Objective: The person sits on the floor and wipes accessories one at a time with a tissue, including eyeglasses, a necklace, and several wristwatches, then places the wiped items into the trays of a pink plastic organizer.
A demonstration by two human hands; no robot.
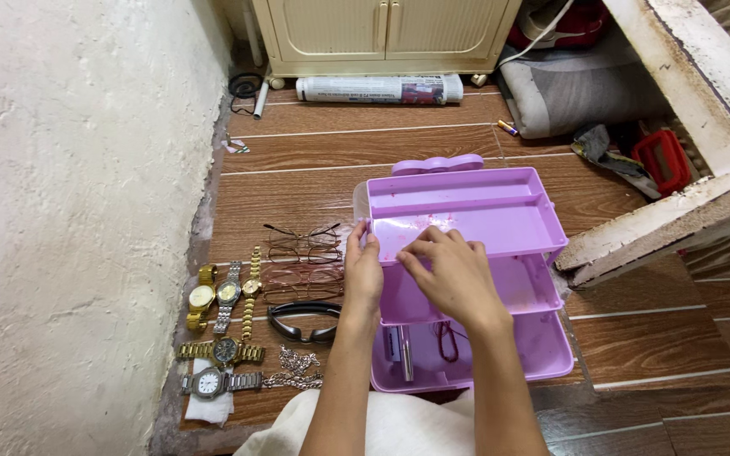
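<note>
— Progress so far? Both hands are on the purple tiered organizer box (500,203), which stands fanned open on the wooden floor (382,152), all three tiers stepped out.

— And the grip?

— Left hand (363,274) pinches the near-left corner of the top tray between thumb and fingers, a narrow hold. Right hand (454,274) lies just beside it on that tray's front edge, fingers curled over the rim; whether they pinch anything small, I cannot tell.

— What is sorted already?

— Outward of the left hand, on the floor: wristwatches (221,325) in rows, several pairs of glasses (304,266), a silver chain (297,370). Below the wrists, the bottom tier still holds a few small items (405,348). So it looks partly emptied, I judge.

— The box itself?

— Pale purple plastic, top tray bare but smudged with pinkish stains, a bow-shaped handle beyond the fingers.
</note>
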